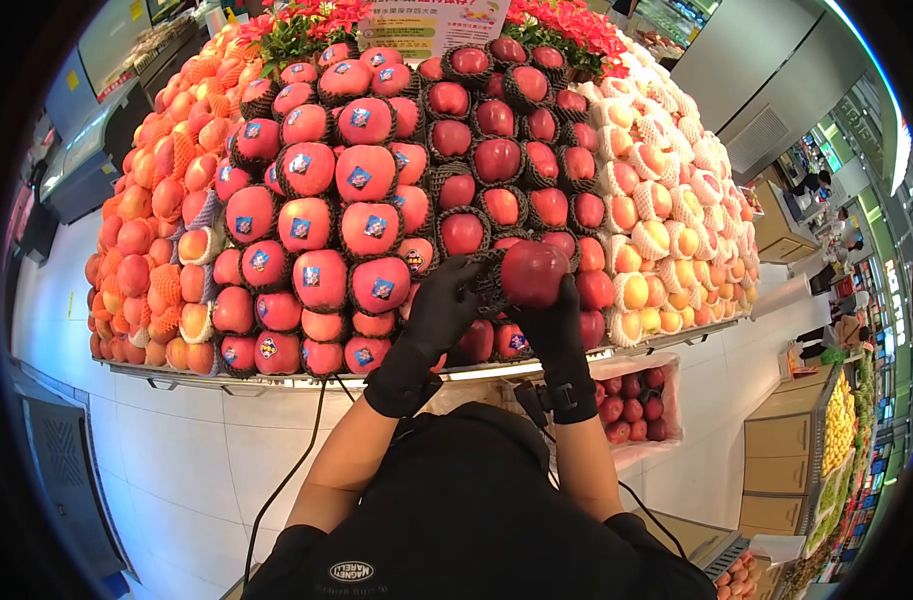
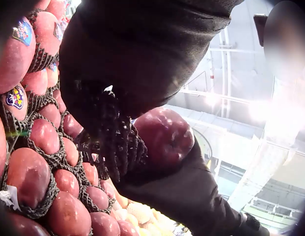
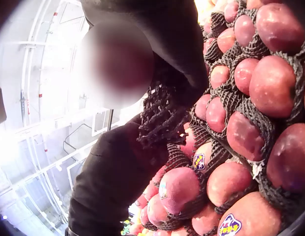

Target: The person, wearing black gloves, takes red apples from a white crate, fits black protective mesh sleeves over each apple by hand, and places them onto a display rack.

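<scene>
A large dark red apple (image 1: 535, 273) sits in my black-gloved right hand (image 1: 557, 322), in front of the fruit display. My left hand (image 1: 439, 308), also in a black glove, pinches a black foam net sleeve (image 1: 489, 282) at the apple's left side. In the left wrist view the net (image 2: 118, 142) hangs from the left fingers, and the bare apple (image 2: 164, 136) rests against the right glove. The right wrist view shows the net (image 3: 162, 115) stretched between both gloves; a blur covers the apple there.
Stickered apples (image 1: 360, 178) in black nets rise in tiers before me. Orange-netted fruit (image 1: 167, 285) flanks them left, white-netted fruit (image 1: 667, 215) right. A lined box (image 1: 667, 440) of red apples stands below on the right. Black cables (image 1: 282, 475) hang beside my arms.
</scene>
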`<state>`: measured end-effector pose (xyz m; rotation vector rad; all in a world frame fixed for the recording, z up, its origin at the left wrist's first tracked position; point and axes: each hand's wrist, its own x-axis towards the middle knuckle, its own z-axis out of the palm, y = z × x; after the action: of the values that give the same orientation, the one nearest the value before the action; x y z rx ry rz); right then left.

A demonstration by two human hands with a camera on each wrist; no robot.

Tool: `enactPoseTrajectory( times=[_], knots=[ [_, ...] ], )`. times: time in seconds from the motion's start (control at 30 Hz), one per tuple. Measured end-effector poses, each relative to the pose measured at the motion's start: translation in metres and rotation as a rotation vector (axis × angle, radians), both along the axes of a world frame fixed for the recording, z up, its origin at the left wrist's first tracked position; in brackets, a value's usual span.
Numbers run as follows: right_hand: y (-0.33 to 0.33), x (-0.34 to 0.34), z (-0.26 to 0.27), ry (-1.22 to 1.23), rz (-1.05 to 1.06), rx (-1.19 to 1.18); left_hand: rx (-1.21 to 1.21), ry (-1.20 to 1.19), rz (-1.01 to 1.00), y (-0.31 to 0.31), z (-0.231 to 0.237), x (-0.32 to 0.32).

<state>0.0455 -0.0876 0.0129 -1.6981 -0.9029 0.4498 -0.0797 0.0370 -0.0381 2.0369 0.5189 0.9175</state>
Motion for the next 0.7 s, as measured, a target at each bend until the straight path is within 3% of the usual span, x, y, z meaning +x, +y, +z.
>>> enactPoseTrajectory(
  times=[0.1,0.2,0.4,0.5,0.6,0.7],
  knots=[
    [0.0,0.022,-0.033,1.143,0.177,0.316,-0.223,-0.044,-0.084,-0.007,0.004,0.009],
    [0.0,0.015,-0.026,0.573,0.112,0.132,-0.041,-0.063,-0.057,-0.005,0.006,0.011],
    [0.002,0.006,-0.02,0.136,0.075,0.14,0.082,-0.036,-0.038,-0.01,0.015,0.006],
    [0.006,0.004,-0.024,-0.034,-0.05,0.132,0.104,0.003,0.0,-0.017,0.022,0.007],
    [0.008,0.005,-0.025,0.102,0.005,0.125,0.169,0.027,0.055,-0.023,0.018,0.01],
    [0.011,0.007,-0.032,-0.002,-0.005,0.031,0.192,0.009,0.04,-0.022,0.015,0.009]
  ],
)
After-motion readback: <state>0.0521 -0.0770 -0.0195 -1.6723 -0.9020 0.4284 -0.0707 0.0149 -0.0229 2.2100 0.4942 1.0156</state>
